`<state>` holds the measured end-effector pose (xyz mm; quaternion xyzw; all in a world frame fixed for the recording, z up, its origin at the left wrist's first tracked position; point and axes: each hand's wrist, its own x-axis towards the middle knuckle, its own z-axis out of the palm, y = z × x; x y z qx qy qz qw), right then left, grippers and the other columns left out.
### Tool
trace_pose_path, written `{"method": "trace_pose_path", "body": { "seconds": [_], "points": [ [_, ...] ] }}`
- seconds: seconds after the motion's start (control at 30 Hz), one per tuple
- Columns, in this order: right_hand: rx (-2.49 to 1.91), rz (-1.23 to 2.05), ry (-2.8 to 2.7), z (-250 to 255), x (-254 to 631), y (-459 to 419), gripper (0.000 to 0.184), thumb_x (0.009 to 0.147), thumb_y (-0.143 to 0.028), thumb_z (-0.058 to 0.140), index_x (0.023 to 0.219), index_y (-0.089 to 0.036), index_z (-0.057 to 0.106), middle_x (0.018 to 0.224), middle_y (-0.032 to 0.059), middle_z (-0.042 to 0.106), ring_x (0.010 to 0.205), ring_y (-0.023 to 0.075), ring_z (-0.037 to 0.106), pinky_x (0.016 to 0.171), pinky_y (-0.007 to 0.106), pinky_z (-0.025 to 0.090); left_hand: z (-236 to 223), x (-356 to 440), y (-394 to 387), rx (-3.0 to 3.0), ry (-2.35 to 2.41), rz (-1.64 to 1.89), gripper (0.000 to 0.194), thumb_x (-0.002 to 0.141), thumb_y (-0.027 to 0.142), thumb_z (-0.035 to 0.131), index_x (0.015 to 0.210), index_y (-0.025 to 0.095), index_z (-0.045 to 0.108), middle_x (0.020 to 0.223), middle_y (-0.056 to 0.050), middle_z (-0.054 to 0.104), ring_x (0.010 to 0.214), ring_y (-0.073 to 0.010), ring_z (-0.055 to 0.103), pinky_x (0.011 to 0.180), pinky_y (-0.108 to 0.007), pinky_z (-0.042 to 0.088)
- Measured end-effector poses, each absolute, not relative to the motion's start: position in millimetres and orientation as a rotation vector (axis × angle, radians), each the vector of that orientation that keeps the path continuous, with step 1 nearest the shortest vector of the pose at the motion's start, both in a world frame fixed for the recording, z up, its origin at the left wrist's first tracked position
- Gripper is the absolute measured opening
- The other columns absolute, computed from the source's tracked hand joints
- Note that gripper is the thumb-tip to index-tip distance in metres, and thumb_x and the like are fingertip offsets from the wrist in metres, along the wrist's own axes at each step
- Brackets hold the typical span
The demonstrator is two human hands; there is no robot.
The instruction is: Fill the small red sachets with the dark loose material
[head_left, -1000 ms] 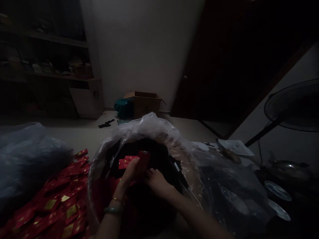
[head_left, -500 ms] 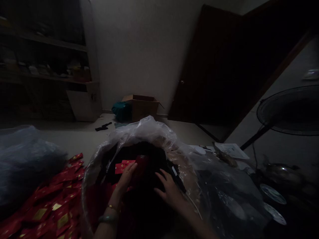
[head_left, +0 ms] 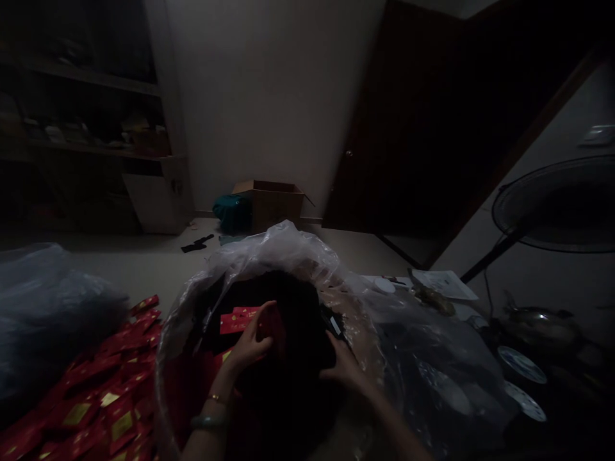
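Observation:
My left hand [head_left: 250, 346], with bracelets at the wrist, holds a dark red packet [head_left: 276, 330] between thumb and fingers, over a large clear plastic bag liner [head_left: 283, 242]. Dark, loose-looking material [head_left: 288, 291] fills the opened bag. Behind my left hand, small red packets [head_left: 233, 323] lie on that material. My right hand [head_left: 339, 365] is at the bag's right side, thumb apart from the fingers. Its fingertips reach a dark slim object with a pale strip [head_left: 335, 325], whose kind I cannot make out. The bag's lower part is too dark to read.
Many red packets with gold labels [head_left: 120, 422] are heaped at the left, beside a bulging plastic bag [head_left: 52, 314]. Beyond are a cardboard box [head_left: 276, 208] and a teal bundle [head_left: 232, 212]. Plates [head_left: 521, 363] and a standing fan [head_left: 557, 205] are at the right.
My right hand has left the packet and moved right to the dark object with the pale strip. The left hand keeps the packet, its thumb now showing. The view has shifted slightly.

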<state>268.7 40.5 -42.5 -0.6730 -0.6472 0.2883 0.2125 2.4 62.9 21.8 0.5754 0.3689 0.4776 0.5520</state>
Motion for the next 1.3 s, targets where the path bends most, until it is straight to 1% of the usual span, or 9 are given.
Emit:
{"method": "trace_pose_path", "body": {
  "seconds": [0.23,0.4,0.5,0.57,0.67,0.77,0.93,1.17,1.3],
  "points": [
    [-1.678,0.702,-1.790,-6.8,253.7,73.0,0.046,0.057,-0.012,0.068,0.102,-0.020,0.066,0.106,0.0077,0.061,0.104,0.0252,0.057,0.094,0.039,0.042,17.8,7.1,67.2,1.514,0.935,1.170,0.054,0.066,0.017,0.056,0.114,0.026,0.033,0.113,-0.003,0.048,0.083,-0.0130,0.059,0.075,-0.030,0.050],
    [-1.708,0.852,-1.789,0.3,247.7,74.0,0.048,0.051,-0.011,0.072,0.099,-0.018,0.065,0.101,0.0063,0.062,0.098,0.0236,0.058,0.089,0.036,0.045,22.8,6.5,64.6,1.682,0.981,1.195,0.039,0.068,0.020,0.059,0.104,0.023,0.042,0.098,0.000,0.054,0.083,-0.0141,0.058,0.078,-0.031,0.048],
    [-1.737,0.937,-1.760,-0.4,248.9,70.2,0.039,0.053,-0.009,0.069,0.092,-0.017,0.065,0.085,0.0030,0.065,0.078,0.0203,0.063,0.072,0.033,0.051,27.5,4.7,62.9,1.778,1.048,1.146,0.035,0.067,0.025,0.068,0.095,0.022,0.048,0.091,0.000,0.057,0.081,-0.0160,0.057,0.077,-0.032,0.047],
    [-1.724,0.949,-1.734,4.5,250.1,68.8,0.033,0.056,-0.010,0.068,0.088,-0.017,0.065,0.081,0.0017,0.064,0.075,0.0189,0.063,0.068,0.031,0.050,29.9,4.3,62.0,1.869,1.100,1.124,0.033,0.064,0.027,0.073,0.088,0.021,0.053,0.090,-0.001,0.058,0.083,-0.0181,0.056,0.078,-0.033,0.046],
    [-1.614,0.949,-1.622,28.7,248.2,67.9,0.025,0.059,-0.018,0.069,0.083,-0.017,0.064,0.080,0.0010,0.064,0.077,0.0181,0.062,0.066,0.028,0.049,31.8,5.8,60.3,1.970,1.127,1.069,0.026,0.067,0.029,0.073,0.085,0.020,0.056,0.092,-0.004,0.060,0.085,-0.0199,0.055,0.078,-0.033,0.046],
    [-1.480,1.028,-1.461,70.3,236.6,65.2,0.022,0.062,-0.026,0.068,0.082,-0.017,0.063,0.073,-0.0012,0.062,0.064,0.0146,0.059,0.056,0.025,0.047,32.3,8.9,57.9,2.018,1.149,1.059,0.022,0.073,0.030,0.068,0.090,0.021,0.058,0.097,-0.005,0.060,0.088,-0.0204,0.056,0.080,-0.034,0.046],
    [-1.323,1.047,-1.438,122.1,197.3,65.9,0.023,0.063,-0.030,0.068,0.083,-0.019,0.064,0.078,-0.0007,0.064,0.069,0.0150,0.059,0.061,0.025,0.048,30.0,14.6,57.3,2.070,1.130,1.039,0.017,0.077,0.023,0.062,0.094,0.022,0.059,0.104,-0.005,0.059,0.093,-0.0205,0.058,0.084,-0.037,0.047],
    [-1.299,0.972,-1.862,116.2,170.4,86.2,0.012,0.064,-0.018,0.067,0.075,-0.016,0.064,0.073,-0.0009,0.064,0.072,0.0145,0.059,0.065,0.024,0.045,23.6,18.7,62.9,2.035,1.015,1.163,0.025,0.082,0.016,0.051,0.102,0.026,0.062,0.114,-0.007,0.059,0.101,-0.0207,0.059,0.090,-0.038,0.048],
    [-1.302,0.902,-2.053,121.6,175.5,81.8,0.015,0.067,-0.015,0.067,0.082,-0.017,0.066,0.079,-0.0004,0.065,0.076,0.0142,0.059,0.066,0.022,0.044,26.2,16.7,62.5,2.020,1.019,1.217,0.023,0.081,0.013,0.048,0.092,0.025,0.065,0.118,-0.006,0.058,0.103,-0.0209,0.058,0.091,-0.038,0.047]
  ]
}}
